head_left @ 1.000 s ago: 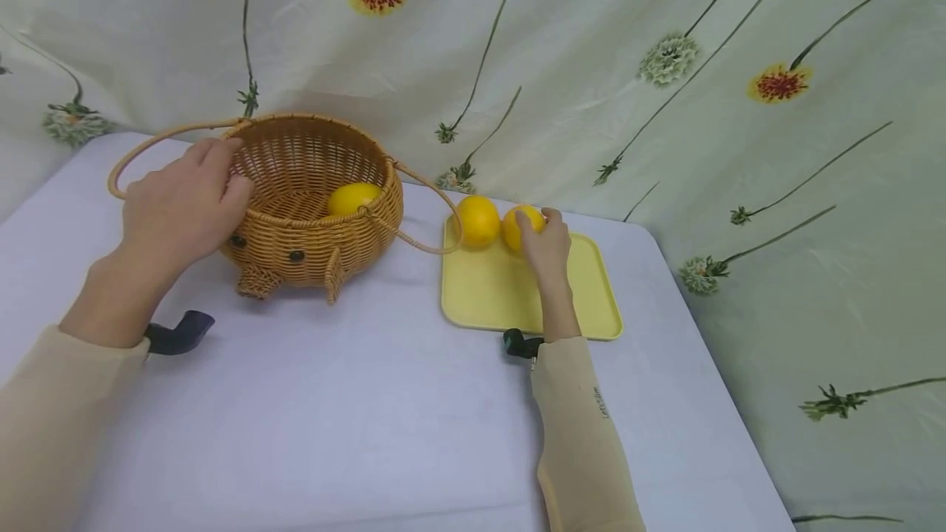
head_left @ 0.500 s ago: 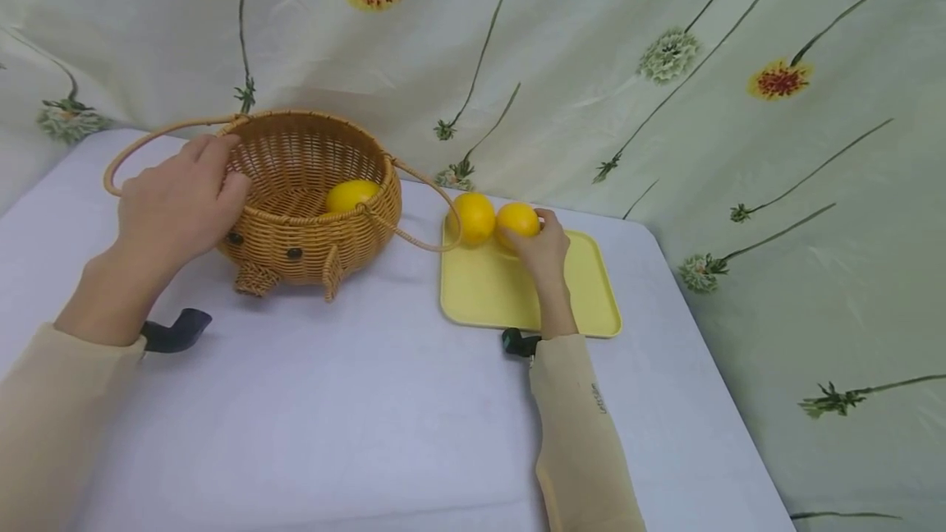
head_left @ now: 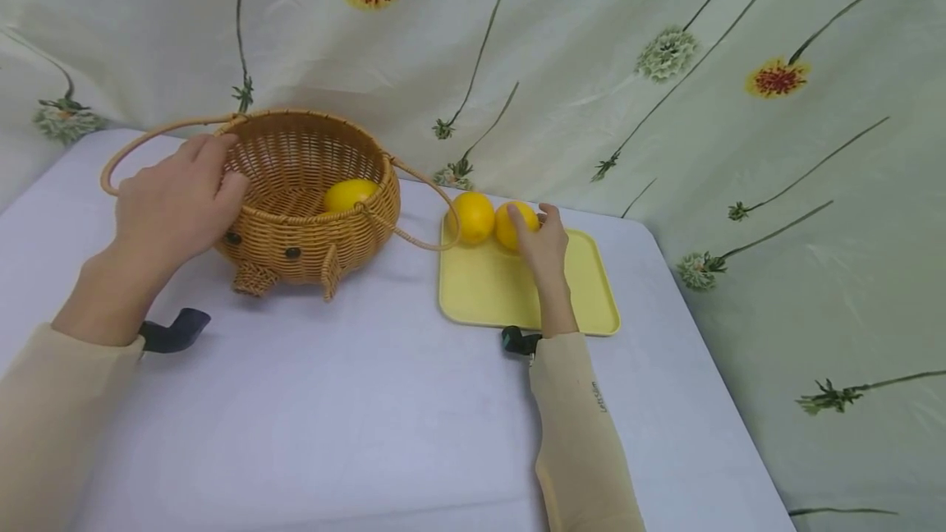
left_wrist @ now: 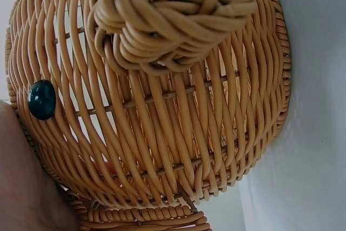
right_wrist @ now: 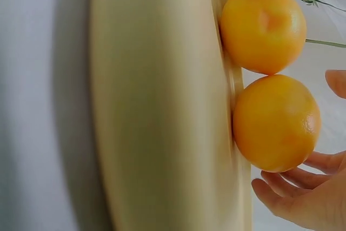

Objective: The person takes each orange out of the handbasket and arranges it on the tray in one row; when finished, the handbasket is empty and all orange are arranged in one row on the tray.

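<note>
In the head view my left hand (head_left: 173,195) grips the near left rim of a wicker basket (head_left: 325,240) shaped like a pig. A yellow, lemon-like fruit (head_left: 351,195) lies inside it. To the right, two oranges sit side by side at the back of a yellow tray (head_left: 488,294). My right hand (head_left: 544,249) is around the right orange (right_wrist: 277,124). In the right wrist view its thumb stands apart from that orange, with the fingertips at its lower side. The left orange (right_wrist: 263,28) touches its neighbour. The left wrist view shows the basket's woven snout (left_wrist: 173,20) and dark eye (left_wrist: 41,99).
A white cloth covers the table (head_left: 355,417). The basket's thin right handle (head_left: 421,243) hangs out over the tray's left edge. Behind the table hangs a flower-printed curtain (head_left: 562,64). Dark wrist-worn devices show below both hands, such as the left one (head_left: 177,331).
Half a second ago the right orange sat slightly higher, with my right thumb low on its near side. Now it is lower on the tray and the thumb is raised. My left hand stays on the rim.
</note>
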`<state>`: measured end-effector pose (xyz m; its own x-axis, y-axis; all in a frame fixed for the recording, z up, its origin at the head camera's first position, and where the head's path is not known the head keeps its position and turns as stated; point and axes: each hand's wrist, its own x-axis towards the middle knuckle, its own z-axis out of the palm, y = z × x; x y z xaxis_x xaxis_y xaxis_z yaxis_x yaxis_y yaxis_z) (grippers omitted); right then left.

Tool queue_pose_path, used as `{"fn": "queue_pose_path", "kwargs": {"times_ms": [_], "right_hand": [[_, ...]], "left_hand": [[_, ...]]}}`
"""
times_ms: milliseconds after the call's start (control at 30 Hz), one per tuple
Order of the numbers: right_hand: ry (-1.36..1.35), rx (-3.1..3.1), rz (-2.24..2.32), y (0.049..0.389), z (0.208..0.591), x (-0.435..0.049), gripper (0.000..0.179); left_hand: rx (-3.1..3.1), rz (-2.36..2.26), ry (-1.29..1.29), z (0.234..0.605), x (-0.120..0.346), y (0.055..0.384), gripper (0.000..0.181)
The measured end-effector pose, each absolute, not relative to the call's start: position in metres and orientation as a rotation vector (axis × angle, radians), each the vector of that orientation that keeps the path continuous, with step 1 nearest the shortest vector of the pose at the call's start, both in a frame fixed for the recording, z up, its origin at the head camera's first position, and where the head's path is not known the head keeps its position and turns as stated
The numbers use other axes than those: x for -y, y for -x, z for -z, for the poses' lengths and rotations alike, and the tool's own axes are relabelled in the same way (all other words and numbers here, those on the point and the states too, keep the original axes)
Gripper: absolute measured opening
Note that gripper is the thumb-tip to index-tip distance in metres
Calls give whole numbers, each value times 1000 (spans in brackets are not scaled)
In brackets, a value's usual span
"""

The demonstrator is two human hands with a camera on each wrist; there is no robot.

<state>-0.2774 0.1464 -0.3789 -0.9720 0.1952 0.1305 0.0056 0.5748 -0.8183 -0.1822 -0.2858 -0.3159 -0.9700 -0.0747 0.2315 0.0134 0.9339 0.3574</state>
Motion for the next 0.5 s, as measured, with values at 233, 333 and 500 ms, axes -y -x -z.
{"fn": "queue_pose_path", "kwargs": {"times_ms": [233, 333, 500], "right_hand": [[109, 2497, -1392, 273, 371, -142, 71], [84, 2466, -1397, 272, 367, -138, 67], [39, 2445, -1414, 268, 358, -125, 66]], "left_hand": [[2848, 532, -43, 316, 286, 183, 64], [2843, 534, -39, 316, 286, 183, 64], [2842, 538, -47, 316, 285, 182, 64]]}}
